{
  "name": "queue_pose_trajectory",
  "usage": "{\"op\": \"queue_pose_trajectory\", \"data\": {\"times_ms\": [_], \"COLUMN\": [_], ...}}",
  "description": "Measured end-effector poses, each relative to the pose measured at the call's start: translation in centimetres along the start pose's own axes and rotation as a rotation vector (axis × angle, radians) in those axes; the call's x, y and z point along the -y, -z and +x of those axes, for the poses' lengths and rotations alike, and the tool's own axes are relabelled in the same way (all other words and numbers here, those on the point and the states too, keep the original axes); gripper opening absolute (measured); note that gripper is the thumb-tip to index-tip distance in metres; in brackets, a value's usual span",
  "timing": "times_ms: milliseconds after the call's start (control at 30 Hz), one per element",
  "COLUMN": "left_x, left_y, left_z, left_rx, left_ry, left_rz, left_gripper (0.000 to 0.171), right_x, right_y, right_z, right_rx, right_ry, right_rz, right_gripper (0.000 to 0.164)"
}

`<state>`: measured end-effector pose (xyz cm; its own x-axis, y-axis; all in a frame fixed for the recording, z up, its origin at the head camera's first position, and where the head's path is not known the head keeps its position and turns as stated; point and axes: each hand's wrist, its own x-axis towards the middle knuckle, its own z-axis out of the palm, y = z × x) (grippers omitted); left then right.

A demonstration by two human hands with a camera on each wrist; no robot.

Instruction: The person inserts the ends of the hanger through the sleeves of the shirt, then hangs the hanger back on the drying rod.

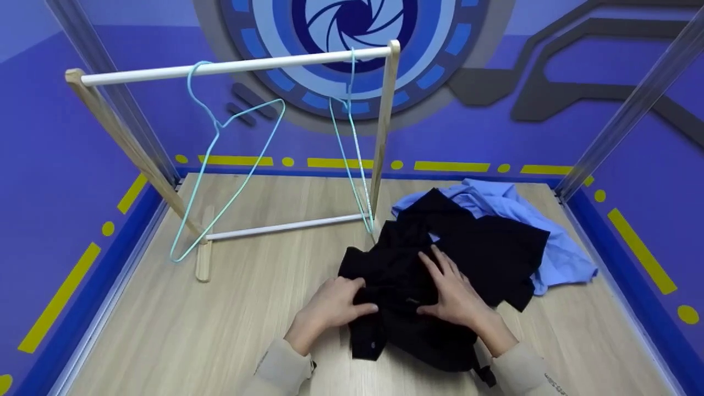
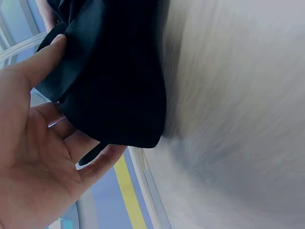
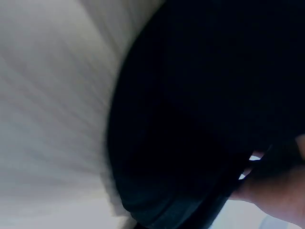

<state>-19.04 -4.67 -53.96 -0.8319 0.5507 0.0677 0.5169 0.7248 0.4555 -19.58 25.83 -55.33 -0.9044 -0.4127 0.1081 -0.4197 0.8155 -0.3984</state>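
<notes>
A crumpled black shirt [image 1: 407, 275] lies on the wooden floor in front of the person, its folds dark and hard to tell apart. At its left edge the left hand [image 1: 333, 302] holds the cloth; in the left wrist view the thumb [image 2: 50, 55] lies over the fabric with the fingers behind it. The right hand [image 1: 456, 291] rests on the shirt with its fingers spread. Black cloth [image 3: 190, 95] fills much of the right wrist view, where the right hand is blurred and partly out of frame.
A blue garment [image 1: 561, 258] lies partly under the black cloth at the right. A wooden rack with a white top bar [image 1: 286, 60] stands at the back left. Two light-blue hangers, one on the left [image 1: 217, 124] and one on the right [image 1: 352, 110], hang from it. Blue walls surround the floor.
</notes>
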Motion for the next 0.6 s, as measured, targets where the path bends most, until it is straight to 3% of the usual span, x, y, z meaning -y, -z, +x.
{"op": "queue_pose_trajectory", "data": {"times_ms": [367, 600], "left_x": [0.1, -0.1], "left_y": [-0.3, -0.5], "left_z": [-0.4, -0.7], "left_rx": [-0.029, -0.05], "left_ry": [0.004, 0.084], "left_rz": [-0.046, -0.056], "left_gripper": [0.049, 0.065], "right_x": [-0.4, -0.2], "right_y": [-0.4, -0.4], "right_z": [1.0, 1.2], "right_rx": [0.086, 0.078], "right_ry": [-0.024, 0.019], "right_rz": [0.108, 0.112], "right_gripper": [0.114, 0.09]}}
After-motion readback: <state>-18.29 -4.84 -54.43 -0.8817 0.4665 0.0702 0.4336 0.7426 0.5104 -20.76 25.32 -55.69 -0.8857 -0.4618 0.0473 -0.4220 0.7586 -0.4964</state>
